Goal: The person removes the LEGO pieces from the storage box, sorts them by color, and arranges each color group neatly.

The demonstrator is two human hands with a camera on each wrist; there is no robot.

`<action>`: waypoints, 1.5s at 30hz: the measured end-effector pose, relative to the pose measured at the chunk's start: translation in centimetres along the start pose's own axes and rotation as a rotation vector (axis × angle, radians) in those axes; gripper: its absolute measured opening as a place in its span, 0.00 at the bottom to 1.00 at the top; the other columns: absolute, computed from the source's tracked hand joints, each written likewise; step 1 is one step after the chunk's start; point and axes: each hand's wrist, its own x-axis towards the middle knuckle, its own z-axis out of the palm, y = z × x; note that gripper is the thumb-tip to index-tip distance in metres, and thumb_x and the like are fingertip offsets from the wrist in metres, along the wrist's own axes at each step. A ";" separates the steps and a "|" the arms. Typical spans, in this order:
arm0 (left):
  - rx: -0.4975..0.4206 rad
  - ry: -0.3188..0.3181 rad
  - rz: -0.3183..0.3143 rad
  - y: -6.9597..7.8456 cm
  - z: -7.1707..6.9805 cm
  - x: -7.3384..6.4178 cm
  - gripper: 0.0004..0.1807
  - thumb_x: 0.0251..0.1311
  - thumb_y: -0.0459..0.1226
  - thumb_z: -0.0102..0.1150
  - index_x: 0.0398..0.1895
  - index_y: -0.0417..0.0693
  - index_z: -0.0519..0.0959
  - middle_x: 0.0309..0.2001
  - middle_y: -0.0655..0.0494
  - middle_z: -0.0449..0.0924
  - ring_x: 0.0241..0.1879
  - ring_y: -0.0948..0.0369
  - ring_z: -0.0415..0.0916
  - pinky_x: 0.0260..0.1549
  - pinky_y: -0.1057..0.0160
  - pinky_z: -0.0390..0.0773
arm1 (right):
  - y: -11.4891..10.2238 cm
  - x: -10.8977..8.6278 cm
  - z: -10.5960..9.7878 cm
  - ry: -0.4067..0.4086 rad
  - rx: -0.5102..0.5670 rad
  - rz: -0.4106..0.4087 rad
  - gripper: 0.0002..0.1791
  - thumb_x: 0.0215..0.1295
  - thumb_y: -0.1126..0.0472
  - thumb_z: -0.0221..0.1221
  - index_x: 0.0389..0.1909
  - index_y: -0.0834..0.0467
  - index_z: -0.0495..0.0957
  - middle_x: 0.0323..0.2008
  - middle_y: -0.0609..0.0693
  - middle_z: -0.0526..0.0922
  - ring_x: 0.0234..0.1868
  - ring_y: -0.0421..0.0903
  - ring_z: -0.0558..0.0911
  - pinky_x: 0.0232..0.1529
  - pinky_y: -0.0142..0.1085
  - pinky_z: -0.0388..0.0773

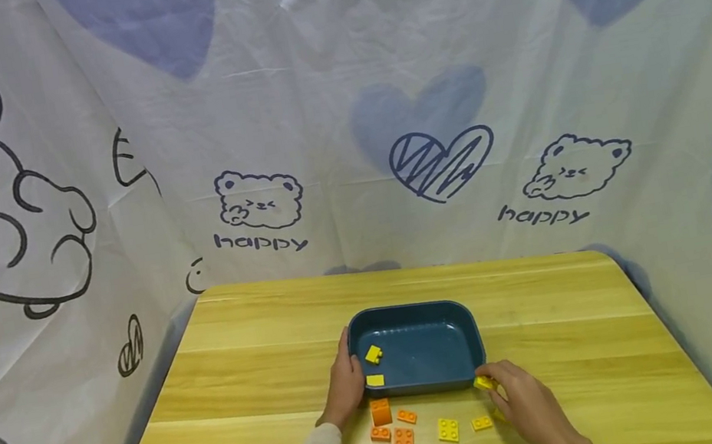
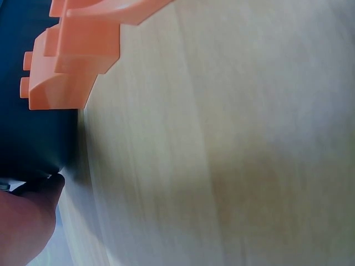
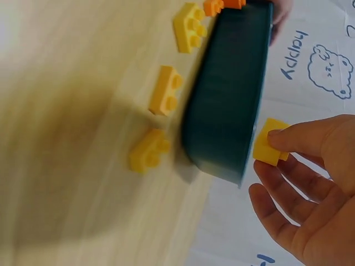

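A dark teal rectangular container [image 1: 417, 389] stands on the table, with two yellow toy bricks inside on its left: a studded brick [image 1: 373, 354] and another brick [image 1: 375, 380]. My left hand [image 1: 345, 383] holds the container's left side; in the left wrist view only part of this hand [image 2: 28, 221] shows, against the container wall. Over the near right corner, my right hand [image 1: 527, 400] pinches a yellow brick [image 3: 269, 143] between thumb and fingers, close to the rim. Its other fingers are loosely bent.
Several orange bricks [image 1: 403, 440] lie in front of the container's left part. To their right are a square yellow brick [image 1: 448, 429], a small yellow brick [image 1: 482, 423] and another yellow brick [image 3: 148, 151] near my right hand. A printed cloth [image 1: 358, 237] hangs behind the wooden table [image 1: 246, 364].
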 end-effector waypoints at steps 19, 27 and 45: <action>-0.004 -0.006 -0.026 -0.2 -0.1 0.1 0.31 0.77 0.25 0.37 0.81 0.31 0.49 0.78 0.31 0.55 0.76 0.37 0.56 0.73 0.37 0.59 | 0.1 -3.4 1.2 -0.266 0.021 0.063 0.16 0.56 0.74 0.67 0.39 0.50 0.83 0.37 0.39 0.82 0.39 0.40 0.82 0.37 0.40 0.84; -0.020 -0.010 -0.043 -0.5 0.1 -0.2 0.31 0.77 0.25 0.36 0.81 0.31 0.49 0.79 0.32 0.53 0.77 0.37 0.54 0.73 0.37 0.57 | 0.8 -3.6 2.0 -0.393 0.028 0.110 0.15 0.56 0.73 0.66 0.38 0.51 0.82 0.35 0.40 0.79 0.34 0.39 0.78 0.34 0.41 0.82; -0.020 -0.006 -0.016 -0.4 0.3 0.1 0.31 0.77 0.24 0.36 0.81 0.30 0.50 0.78 0.31 0.55 0.76 0.36 0.55 0.73 0.36 0.58 | 2.0 -3.6 2.8 -0.539 0.139 0.076 0.16 0.56 0.76 0.66 0.38 0.53 0.83 0.36 0.43 0.83 0.36 0.44 0.80 0.36 0.43 0.81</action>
